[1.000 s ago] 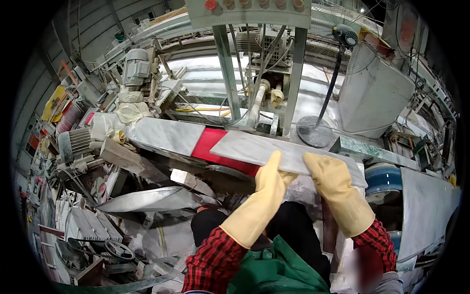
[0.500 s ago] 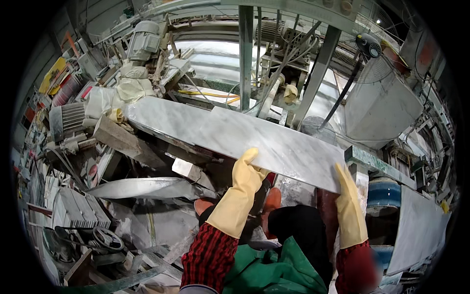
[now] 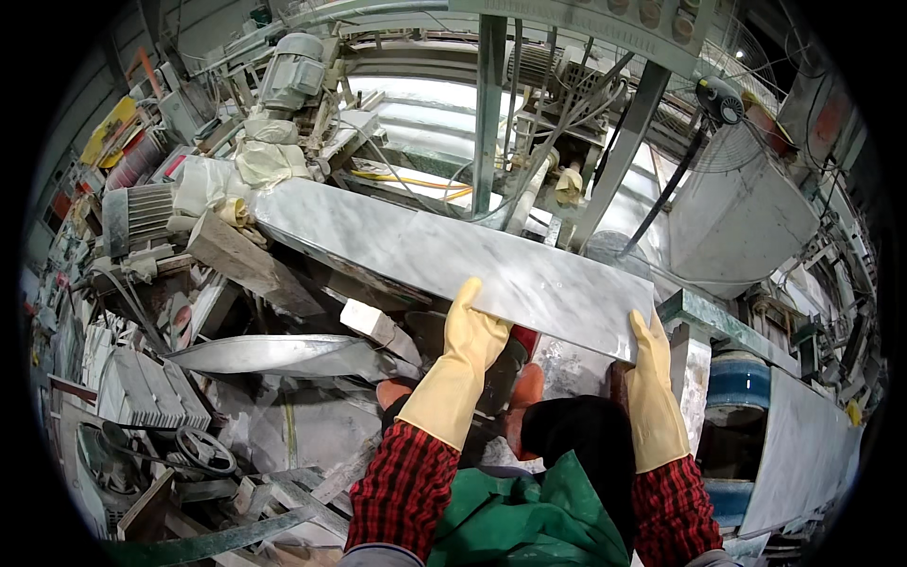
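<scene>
A long white marble slab with grey veins lies in front of me, its far-left end against another marble slab. My left hand, in a cream rubber glove, grips the slab's near edge with the thumb on top and the fingers underneath. At the slab's right end, my right hand in a matching glove holds the short edge near the corner. The fingers under the slab are hidden.
Blue rollers and another pale slab are at the right. A wooden block and a curved metal sheet lie left. Metal posts, a motor and a fan stand behind.
The slab in my hands has shifted slightly left and toward me against the other slab, so their far edges now nearly line up. My right hand has moved left with it.
</scene>
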Demonstrator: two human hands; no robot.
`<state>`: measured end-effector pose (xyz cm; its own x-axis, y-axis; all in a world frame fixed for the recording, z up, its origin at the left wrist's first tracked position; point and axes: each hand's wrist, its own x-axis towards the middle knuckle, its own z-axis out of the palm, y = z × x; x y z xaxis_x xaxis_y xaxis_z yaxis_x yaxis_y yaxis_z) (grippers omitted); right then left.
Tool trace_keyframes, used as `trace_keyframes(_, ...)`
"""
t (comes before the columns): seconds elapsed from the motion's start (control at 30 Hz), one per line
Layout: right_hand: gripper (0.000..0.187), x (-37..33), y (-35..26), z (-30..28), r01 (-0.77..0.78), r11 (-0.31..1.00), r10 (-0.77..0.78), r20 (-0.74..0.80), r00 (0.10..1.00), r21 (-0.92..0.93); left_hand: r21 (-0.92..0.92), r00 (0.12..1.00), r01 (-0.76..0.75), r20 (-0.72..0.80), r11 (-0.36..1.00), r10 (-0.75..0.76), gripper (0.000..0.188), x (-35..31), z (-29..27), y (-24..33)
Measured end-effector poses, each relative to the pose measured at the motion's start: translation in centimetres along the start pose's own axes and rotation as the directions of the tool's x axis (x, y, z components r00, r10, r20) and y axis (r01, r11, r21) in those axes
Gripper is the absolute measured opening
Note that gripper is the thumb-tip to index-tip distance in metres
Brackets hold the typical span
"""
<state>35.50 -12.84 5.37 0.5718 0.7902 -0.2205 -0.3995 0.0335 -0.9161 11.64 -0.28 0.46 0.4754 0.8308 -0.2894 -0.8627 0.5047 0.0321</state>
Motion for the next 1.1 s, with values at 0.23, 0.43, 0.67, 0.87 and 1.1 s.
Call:
trace_keyframes(0.23,0.053,1.6,3.3,-0.7,0.004,0.990,-0.001,-0.020,1.000,0.142,0.557,0.954,0.232,-0.290,0.797,-0.074,0.048,-4.1,1.5,-0.3)
trace_keyframes(0.43,0.052,2.1,6.6,-1.9,0.016,0.980,-0.008,-0.042,0.999,0.198,0.919,0.986,0.165,-0.168,0.357,-0.024,0.062,-8.4,3.0,2.5)
trace_keyframes(0.67,0.058,3.2,8.2,-2.4,0.036,0.994,-0.037,0.004,0.999,0.106,0.890,0.786,-0.313,0.439,-0.332,0.436,0.041,-4.9,0.3,8.2)
trace_keyframes(0.87,0.061,2.7,7.6,-1.6,-0.066,0.960,0.055,0.046,0.997,0.273,0.344,0.647,-0.074,0.731,-0.936,0.218,0.049,-2.4,1.1,9.3)
trace_keyframes(1.1,0.056,2.3,7.3,-1.2,-0.172,0.934,0.207,-0.085,0.975,0.312,0.210,0.710,0.107,0.669,-0.972,0.223,0.048,-0.6,1.3,11.6)
